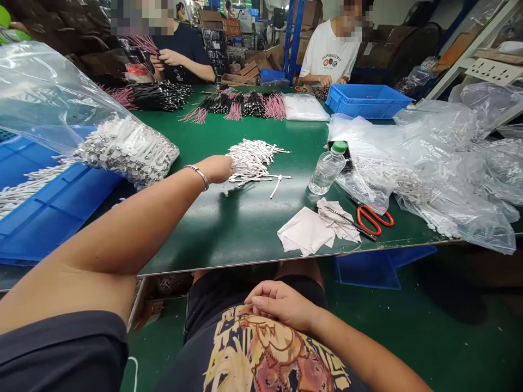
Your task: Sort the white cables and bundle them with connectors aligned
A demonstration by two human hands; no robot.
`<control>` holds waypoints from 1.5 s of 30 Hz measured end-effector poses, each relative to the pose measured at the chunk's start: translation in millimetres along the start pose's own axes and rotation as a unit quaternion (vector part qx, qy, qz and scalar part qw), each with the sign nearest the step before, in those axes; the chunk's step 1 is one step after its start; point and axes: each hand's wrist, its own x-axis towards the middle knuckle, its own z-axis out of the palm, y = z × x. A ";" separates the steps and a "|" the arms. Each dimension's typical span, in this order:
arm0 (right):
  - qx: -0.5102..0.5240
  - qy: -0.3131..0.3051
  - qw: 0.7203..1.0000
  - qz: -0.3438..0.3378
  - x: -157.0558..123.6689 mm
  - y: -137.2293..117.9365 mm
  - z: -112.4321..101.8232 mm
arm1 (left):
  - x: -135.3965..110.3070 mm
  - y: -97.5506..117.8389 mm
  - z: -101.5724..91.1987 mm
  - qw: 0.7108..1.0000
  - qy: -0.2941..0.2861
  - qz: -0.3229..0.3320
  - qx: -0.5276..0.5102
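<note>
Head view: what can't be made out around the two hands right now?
- Left hand: fingertips sunk in the loose pile of thin white cable pieces, head view; grip hidden.
- Right hand: fingers curled on the printed dark shirt; anything under them hidden.
- Flat dark object: mostly behind the clear plastic bottle with green cap.
- Crumpled clear plastic bags: contents too blurred.

White strips hide fingertips of left hand

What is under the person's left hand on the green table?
The left hand rests on the edge of a pile of white pieces on the green table. The pieces beneath its fingers are hidden.
</note>
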 end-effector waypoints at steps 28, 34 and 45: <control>-0.446 0.093 0.747 -0.484 92.5 -169.6 -7.2 | -95.8 51.8 62.1 0.849 0.168 0.265 -0.425; -0.410 0.096 0.782 -0.460 89.6 -164.7 -12.8 | -92.8 60.2 70.1 0.792 0.215 0.256 -0.510; -0.299 0.158 0.862 -0.378 97.8 -157.9 -18.8 | -85.6 61.0 78.5 0.761 0.236 0.100 -0.595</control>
